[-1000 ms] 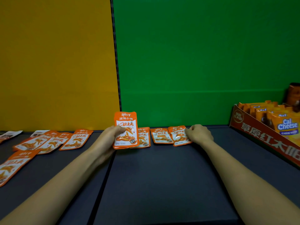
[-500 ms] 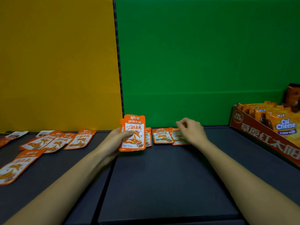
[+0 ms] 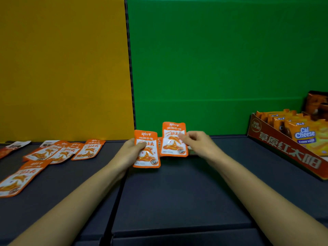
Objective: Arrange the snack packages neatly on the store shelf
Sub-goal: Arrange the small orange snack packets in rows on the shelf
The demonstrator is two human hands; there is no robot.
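Observation:
My left hand [image 3: 128,151] grips an orange-and-white snack packet [image 3: 147,150] upright by its left edge, just above the dark shelf [image 3: 177,192]. Beside it, my right hand [image 3: 197,143] pinches a second identical packet [image 3: 173,141] by its right edge and holds it upright, a little higher and further back. Both packets face me. Behind them a sliver of another packet shows, mostly hidden. Several more of the same packets [image 3: 62,151] lie flat and scattered on the left shelf section, one [image 3: 19,178] nearer the front edge.
An orange display carton [image 3: 284,148] with Cal Cheese packs [image 3: 305,135] stands at the right. A dark brown bag [image 3: 317,103] is behind it. Yellow [image 3: 62,68] and green [image 3: 213,59] back panels meet at a slotted post [image 3: 130,68].
My right hand has lifted a packet off the shelf and raised it upright. My left hand has carried its packet slightly rightward, next to the other one.

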